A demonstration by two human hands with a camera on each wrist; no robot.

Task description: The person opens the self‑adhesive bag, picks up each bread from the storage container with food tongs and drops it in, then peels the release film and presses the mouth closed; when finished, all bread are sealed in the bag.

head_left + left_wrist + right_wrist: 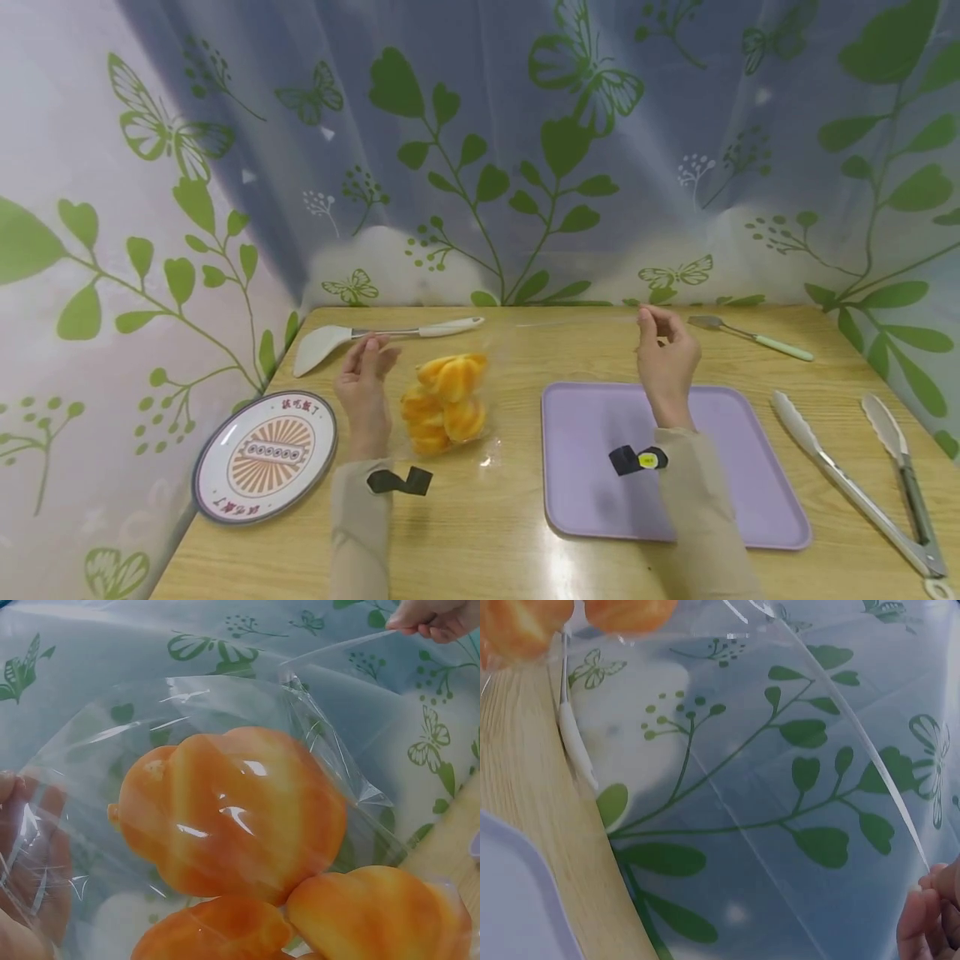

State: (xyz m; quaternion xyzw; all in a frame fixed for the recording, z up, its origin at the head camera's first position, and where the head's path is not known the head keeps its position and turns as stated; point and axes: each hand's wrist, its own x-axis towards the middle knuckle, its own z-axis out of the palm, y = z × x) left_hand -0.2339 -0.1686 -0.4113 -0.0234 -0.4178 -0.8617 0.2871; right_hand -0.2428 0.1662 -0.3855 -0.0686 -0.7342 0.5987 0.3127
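A clear plastic bag [97,746] hangs above the table, holding several glossy orange-yellow bread rolls [450,396]. At the bag's left side, my left hand [365,400] pinches the film between thumb and fingers; the wrist view shows these fingers through the plastic. My right hand [667,358], raised above the far edge of a purple tray, pinches the end of a thin clear strip [862,742]. Stretched taut, the strip runs leftward to the bag's upper corner. Most of the bag's outline is hard to make out in the head view.
A plate [217,475] with printed writing lies at left, a white spatula [322,346] behind it. The purple tray [558,500] sits under my right forearm. Beyond it are a green-handled utensil [783,346] and, at right, spread metal tongs [862,492]. A patterned curtain [480,108] backs the table.
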